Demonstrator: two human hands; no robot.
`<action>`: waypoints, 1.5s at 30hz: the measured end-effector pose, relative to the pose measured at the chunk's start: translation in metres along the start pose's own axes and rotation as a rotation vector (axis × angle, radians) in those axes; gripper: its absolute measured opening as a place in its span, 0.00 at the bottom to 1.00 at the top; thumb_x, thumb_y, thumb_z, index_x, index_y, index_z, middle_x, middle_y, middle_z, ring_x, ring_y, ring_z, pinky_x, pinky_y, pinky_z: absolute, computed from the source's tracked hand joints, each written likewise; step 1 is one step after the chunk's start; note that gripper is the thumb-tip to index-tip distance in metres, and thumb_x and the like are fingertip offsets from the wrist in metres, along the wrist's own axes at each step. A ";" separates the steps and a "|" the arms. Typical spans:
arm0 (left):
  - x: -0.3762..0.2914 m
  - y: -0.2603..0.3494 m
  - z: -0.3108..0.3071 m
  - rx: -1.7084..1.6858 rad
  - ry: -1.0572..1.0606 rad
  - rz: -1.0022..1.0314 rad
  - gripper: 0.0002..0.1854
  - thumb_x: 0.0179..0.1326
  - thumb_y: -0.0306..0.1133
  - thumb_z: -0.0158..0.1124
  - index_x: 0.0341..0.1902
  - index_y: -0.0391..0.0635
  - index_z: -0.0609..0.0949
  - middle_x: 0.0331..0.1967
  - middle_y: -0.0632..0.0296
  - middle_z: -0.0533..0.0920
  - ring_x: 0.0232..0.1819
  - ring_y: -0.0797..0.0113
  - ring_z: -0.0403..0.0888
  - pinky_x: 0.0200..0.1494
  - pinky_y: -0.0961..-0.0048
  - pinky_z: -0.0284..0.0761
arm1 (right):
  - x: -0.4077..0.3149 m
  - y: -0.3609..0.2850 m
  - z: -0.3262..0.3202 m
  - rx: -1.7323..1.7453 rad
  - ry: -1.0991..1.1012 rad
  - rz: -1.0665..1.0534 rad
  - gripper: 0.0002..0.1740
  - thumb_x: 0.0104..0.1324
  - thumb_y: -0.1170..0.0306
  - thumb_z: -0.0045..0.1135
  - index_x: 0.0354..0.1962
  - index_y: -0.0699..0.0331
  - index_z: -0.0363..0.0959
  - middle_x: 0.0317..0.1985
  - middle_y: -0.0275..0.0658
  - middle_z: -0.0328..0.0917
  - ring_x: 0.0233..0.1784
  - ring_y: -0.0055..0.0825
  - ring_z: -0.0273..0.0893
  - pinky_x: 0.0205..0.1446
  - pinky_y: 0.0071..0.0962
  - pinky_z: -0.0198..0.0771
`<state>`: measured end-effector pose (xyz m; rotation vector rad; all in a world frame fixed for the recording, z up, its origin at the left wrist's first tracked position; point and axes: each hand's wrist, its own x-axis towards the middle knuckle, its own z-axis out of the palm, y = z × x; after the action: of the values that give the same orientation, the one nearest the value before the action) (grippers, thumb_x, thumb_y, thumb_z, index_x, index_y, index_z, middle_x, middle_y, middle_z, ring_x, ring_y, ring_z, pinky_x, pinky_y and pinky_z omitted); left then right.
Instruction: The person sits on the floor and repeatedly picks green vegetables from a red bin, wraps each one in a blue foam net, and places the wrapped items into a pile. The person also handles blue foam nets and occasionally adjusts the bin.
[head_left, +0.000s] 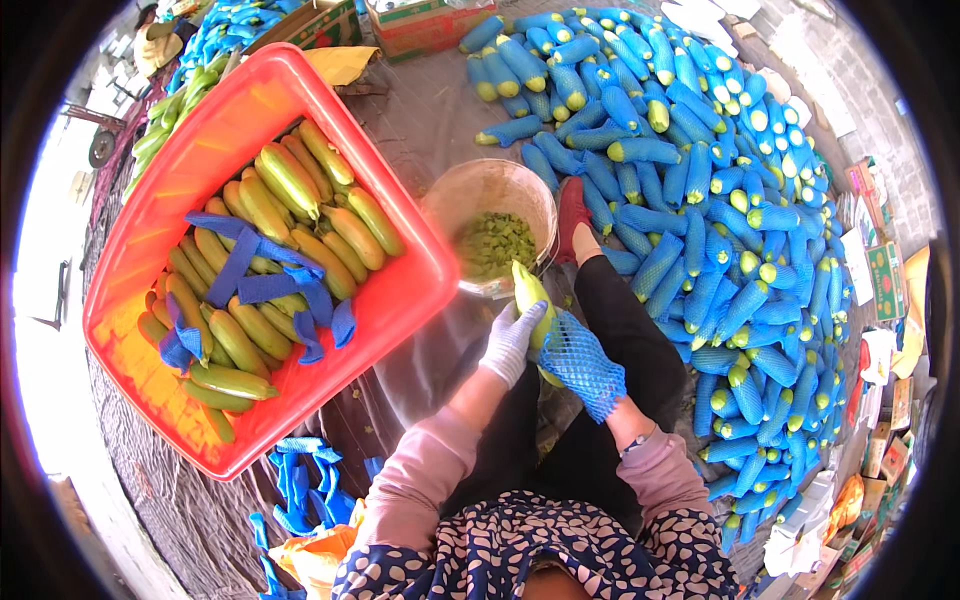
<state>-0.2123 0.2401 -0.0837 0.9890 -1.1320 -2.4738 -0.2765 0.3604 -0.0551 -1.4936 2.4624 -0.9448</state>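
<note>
In front of my body, a pale green zucchini (531, 289) points up and away, its stem end bare. My left hand (508, 345), in a white glove with bluish fingertips, grips it from the left side. A blue foam net sleeve (574, 341) is stretched over my right hand (600, 386) down to the wrist. Through the mesh, that hand holds the zucchini's right side; its fingers are mostly hidden. Just beyond the zucchini stands a whitish bucket (480, 184) with green cut pieces (499, 244) inside.
On the left, a red plastic tub (431, 274) holds many zucchini (259, 202) and loose blue net sleeves (274, 289). A large pile of netted zucchini (697, 217) covers the right side. More sleeves (300, 480) lie at lower left. Cardboard boxes (431, 26) and a person (157, 45) are farther back.
</note>
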 end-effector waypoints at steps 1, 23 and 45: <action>0.009 -0.007 0.003 0.003 -0.009 0.016 0.18 0.67 0.41 0.58 0.51 0.39 0.79 0.40 0.62 0.81 0.39 0.71 0.79 0.44 0.74 0.75 | 0.004 0.009 0.002 0.028 -0.013 0.036 0.16 0.61 0.69 0.52 0.44 0.71 0.72 0.34 0.54 0.76 0.39 0.51 0.75 0.42 0.44 0.72; -0.113 0.009 0.048 -0.157 -0.521 -0.318 0.35 0.65 0.64 0.50 0.61 0.47 0.71 0.48 0.61 0.77 0.52 0.69 0.75 0.55 0.69 0.73 | -0.074 -0.061 -0.104 0.161 0.456 0.036 0.33 0.50 0.69 0.71 0.54 0.64 0.71 0.44 0.50 0.78 0.36 0.36 0.79 0.39 0.34 0.76; -0.071 0.092 -0.006 0.921 0.220 0.759 0.14 0.58 0.34 0.65 0.45 0.40 0.82 0.36 0.50 0.84 0.40 0.59 0.84 0.45 0.66 0.78 | -0.178 0.282 -0.305 1.704 1.525 0.295 0.24 0.65 0.74 0.55 0.56 0.77 0.64 0.56 0.52 0.72 0.57 0.44 0.73 0.60 0.43 0.75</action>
<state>-0.1610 0.2085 0.0154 0.7474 -2.1111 -1.1954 -0.5216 0.7369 -0.0075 0.4045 0.7053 -3.2398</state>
